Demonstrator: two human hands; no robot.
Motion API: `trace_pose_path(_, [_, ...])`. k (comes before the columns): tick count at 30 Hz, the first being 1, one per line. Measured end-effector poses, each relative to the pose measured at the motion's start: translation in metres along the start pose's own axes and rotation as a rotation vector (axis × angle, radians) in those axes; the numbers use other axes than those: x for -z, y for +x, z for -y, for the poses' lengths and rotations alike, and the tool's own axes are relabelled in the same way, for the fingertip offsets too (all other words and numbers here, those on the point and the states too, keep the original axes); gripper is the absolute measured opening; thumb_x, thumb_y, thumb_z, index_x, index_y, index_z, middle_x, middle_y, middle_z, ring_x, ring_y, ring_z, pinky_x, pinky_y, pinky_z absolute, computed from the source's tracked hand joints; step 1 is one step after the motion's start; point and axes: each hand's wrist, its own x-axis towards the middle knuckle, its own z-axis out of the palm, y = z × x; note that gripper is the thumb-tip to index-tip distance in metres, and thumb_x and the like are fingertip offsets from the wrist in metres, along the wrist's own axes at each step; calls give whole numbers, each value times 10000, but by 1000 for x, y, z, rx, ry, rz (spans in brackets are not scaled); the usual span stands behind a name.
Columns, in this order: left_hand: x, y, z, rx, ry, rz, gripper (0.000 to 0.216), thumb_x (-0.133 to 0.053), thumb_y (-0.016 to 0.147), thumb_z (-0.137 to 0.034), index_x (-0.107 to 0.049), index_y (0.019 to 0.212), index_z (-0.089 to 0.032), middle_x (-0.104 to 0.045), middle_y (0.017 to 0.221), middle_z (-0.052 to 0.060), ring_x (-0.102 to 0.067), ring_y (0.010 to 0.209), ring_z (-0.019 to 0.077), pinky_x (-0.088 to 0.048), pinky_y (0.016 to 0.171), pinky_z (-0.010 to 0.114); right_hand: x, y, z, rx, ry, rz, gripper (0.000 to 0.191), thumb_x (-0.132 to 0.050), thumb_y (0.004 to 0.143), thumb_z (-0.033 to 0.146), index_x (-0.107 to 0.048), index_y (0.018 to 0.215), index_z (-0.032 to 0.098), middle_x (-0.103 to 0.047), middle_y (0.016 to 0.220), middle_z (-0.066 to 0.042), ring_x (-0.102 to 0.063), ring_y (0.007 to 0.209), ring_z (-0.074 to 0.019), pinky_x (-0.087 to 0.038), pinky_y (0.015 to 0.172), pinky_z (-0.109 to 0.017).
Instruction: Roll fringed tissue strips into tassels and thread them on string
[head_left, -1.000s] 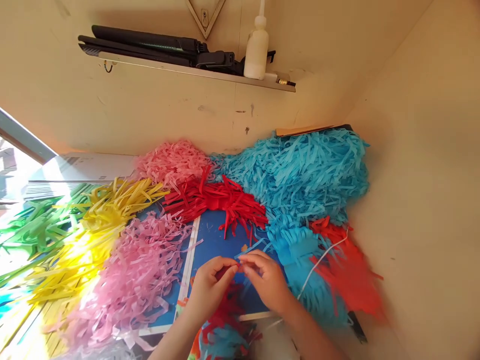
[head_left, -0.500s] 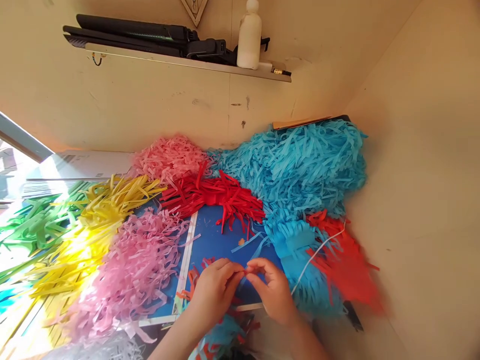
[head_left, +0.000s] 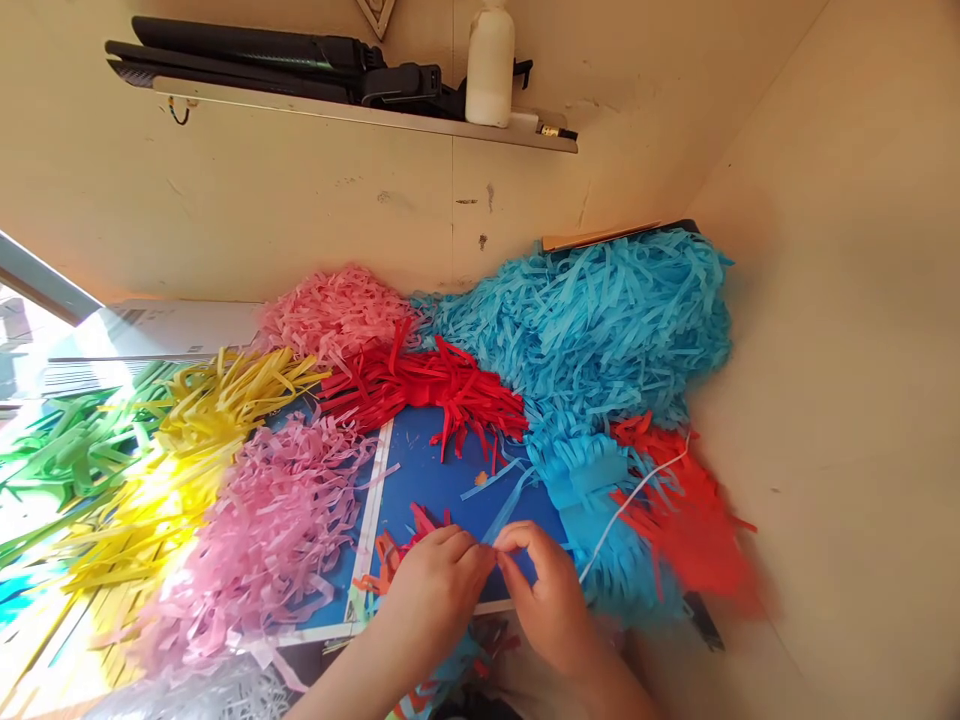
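My left hand point(head_left: 433, 595) and my right hand point(head_left: 547, 595) meet fingertip to fingertip low in the middle, over a blue cutting mat point(head_left: 442, 480). Both are pinched on a thin blue paper strip point(head_left: 504, 518) that runs up and to the right from between them. Red and orange fringe scraps point(head_left: 401, 550) stick out just left of my left hand. More blue and red fringe point(head_left: 450, 680) lies under my wrists, partly hidden. A white string point(head_left: 637, 495) crosses the folded blue fringe point(head_left: 592, 500) just right of my right hand.
Heaps of cut paper fringe ring the mat: big blue point(head_left: 600, 320), red point(head_left: 427, 385), salmon pink point(head_left: 337, 310), light pink point(head_left: 262, 530), yellow point(head_left: 202, 420), green point(head_left: 67, 450), orange-red point(head_left: 690, 530). A wall shelf point(head_left: 360, 112) holds a white bottle point(head_left: 489, 65) and a black tripod point(head_left: 285, 62). Walls close in behind and right.
Both hands have slid down and slightly toward me while staying pinched together. The view has tipped down a little, so the shelf sits higher in the picture.
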Motion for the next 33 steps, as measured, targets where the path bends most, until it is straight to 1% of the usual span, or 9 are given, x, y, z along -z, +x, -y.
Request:
trace_pose_path(2, [2,-2,2,102,-52,33,154,-499,945,-178,-630,1019,-212,-713,795,39,-676,701,183,-511,625,267,3,1,1,6,6,39,150,-511,914,118,-558,975,247,-667,901,-18,-655,851,-166,-529,778,-273])
trace_pose_path(5, [6,-3,3,229,-184,106,107,-541,927,-194,-597,1009,-232,-735,793,11,-695,708,183,-486,601,251,5,4,2,24,24,95,159,-517,916,124,-572,1002,246,-674,933,-27,-654,884,-173,-525,799,-289])
trace_pose_path(7, [8,-4,4,256,-261,121,107,-550,918,-190,-595,997,-246,-744,791,0,-698,720,179,-475,612,243,6,7,2,7,65,117,163,-529,909,129,-594,1007,242,-684,954,-34,-657,891,-176,-529,805,-297])
trace_pose_path(11, [8,-4,5,283,-320,126,152,-582,911,-215,-626,1050,-259,-750,780,-12,-695,710,167,-479,641,236,8,11,0,-134,182,168,135,-613,874,161,-650,981,235,-709,924,-19,-666,811,-160,-542,740,-266])
trace_pose_path(14, [9,-2,7,250,-300,89,116,-623,899,-285,-687,991,-257,-746,811,10,-692,726,169,-493,647,235,8,11,-2,-130,163,140,89,-610,894,181,-675,859,230,-704,826,-5,-655,760,-152,-530,708,-254])
trace_pose_path(20, [9,1,8,241,-347,13,163,-557,934,-265,-703,870,-227,-721,770,23,-667,681,142,-513,619,221,9,12,-1,-69,111,65,96,-612,914,210,-695,875,240,-725,831,-11,-678,774,-161,-542,734,-267])
trace_pose_path(24, [3,1,5,154,-301,-140,134,-566,932,-228,-699,942,-226,-733,896,51,-691,833,164,-568,765,272,9,12,1,-74,107,16,80,-634,895,194,-695,881,245,-729,836,-2,-687,776,-158,-551,735,-258])
trace_pose_path(27, [-2,1,3,40,-249,-242,152,-564,932,-168,-699,930,-237,-734,863,17,-690,806,140,-546,912,331,10,12,3,-67,69,-20,96,-627,898,186,-698,908,250,-738,853,-2,-696,786,-158,-560,741,-257])
trace_pose_path(33, [-6,2,0,42,-190,-266,161,-568,922,-161,-699,895,-250,-742,831,-2,-692,766,133,-512,972,379,10,9,7,9,-22,-83,151,-593,913,182,-712,963,261,-757,887,-19,-719,802,-176,-588,750,-285])
